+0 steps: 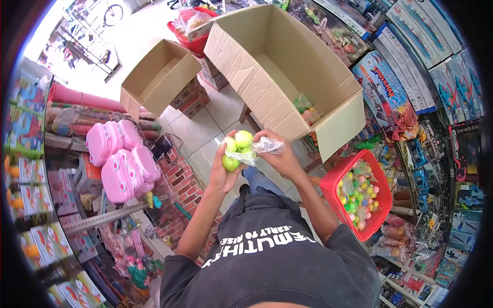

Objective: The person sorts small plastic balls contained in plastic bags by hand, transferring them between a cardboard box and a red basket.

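Several yellow-green balls [242, 138] in a clear plastic bag are cupped in my left hand [221, 172], its fingers wrapped round them. My right hand [284, 160] pinches the crumpled clear plastic [269, 146] at the bag's right side. Both hands are in front of my body, just below the near side of a large open cardboard box [257, 84]. Inside that box, near its right end, lies a small heap of bagged colored balls [307, 110]. To the right of my right forearm stands a red plastic basket [365, 236] with many small colored balls in bags.
A smaller open cardboard box [159, 77] stands at the back left on stacked cartons [191, 99]. Pink cases [128, 172] sit on the left. Shelves with boxed toys [385, 95] line the right side. Another red basket [197, 46] is behind the boxes.
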`<move>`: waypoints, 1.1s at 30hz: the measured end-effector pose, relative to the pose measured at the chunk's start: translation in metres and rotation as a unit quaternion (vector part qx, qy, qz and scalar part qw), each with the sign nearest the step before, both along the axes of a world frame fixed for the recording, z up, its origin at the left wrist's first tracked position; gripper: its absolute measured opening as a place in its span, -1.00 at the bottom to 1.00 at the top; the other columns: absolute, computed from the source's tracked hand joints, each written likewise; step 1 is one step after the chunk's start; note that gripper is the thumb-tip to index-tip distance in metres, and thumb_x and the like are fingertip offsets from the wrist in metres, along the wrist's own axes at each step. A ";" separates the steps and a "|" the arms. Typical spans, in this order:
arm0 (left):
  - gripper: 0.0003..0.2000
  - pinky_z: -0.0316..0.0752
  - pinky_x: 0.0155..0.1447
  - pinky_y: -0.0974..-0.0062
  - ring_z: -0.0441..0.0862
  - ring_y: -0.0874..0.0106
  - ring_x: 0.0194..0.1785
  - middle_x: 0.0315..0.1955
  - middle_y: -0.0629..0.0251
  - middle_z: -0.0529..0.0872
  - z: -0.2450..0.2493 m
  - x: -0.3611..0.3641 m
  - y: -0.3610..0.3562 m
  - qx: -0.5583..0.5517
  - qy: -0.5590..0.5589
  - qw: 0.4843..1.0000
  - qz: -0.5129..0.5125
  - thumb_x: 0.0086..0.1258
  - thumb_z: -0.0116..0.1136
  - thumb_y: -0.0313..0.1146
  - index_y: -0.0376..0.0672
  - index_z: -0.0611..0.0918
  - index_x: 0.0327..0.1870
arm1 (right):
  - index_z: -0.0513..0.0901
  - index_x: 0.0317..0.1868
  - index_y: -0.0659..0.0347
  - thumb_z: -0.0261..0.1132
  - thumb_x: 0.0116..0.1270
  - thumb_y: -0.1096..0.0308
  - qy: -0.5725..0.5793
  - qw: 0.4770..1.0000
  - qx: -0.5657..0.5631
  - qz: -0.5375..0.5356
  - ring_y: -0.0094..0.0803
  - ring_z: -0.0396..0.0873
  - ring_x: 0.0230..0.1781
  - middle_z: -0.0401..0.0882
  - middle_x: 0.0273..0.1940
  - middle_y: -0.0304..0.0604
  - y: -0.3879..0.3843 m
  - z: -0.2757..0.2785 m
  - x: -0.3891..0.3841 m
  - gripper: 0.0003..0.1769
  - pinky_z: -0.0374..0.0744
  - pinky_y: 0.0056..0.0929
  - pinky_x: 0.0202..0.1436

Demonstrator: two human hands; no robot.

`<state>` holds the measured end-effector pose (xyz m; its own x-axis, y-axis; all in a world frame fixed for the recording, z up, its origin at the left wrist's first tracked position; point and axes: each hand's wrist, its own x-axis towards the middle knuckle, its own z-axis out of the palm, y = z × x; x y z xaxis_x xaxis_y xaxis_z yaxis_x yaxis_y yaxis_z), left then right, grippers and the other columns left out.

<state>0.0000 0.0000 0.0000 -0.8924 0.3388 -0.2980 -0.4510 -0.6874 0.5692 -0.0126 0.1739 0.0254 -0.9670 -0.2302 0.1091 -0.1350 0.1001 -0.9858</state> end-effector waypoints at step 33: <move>-0.60 0.36 -0.02 0.53 0.47 0.49 -0.15 -0.23 0.21 0.57 0.054 -0.422 0.102 -0.143 0.133 0.936 -0.294 0.50 -0.36 -0.06 -0.21 0.41 0.00 | 0.59 -0.10 0.18 0.16 0.05 0.54 -0.216 0.891 0.399 -0.018 -0.16 0.54 -0.11 0.58 -0.18 -0.03 0.164 -0.056 -0.270 -0.66 0.51 -0.24 -0.07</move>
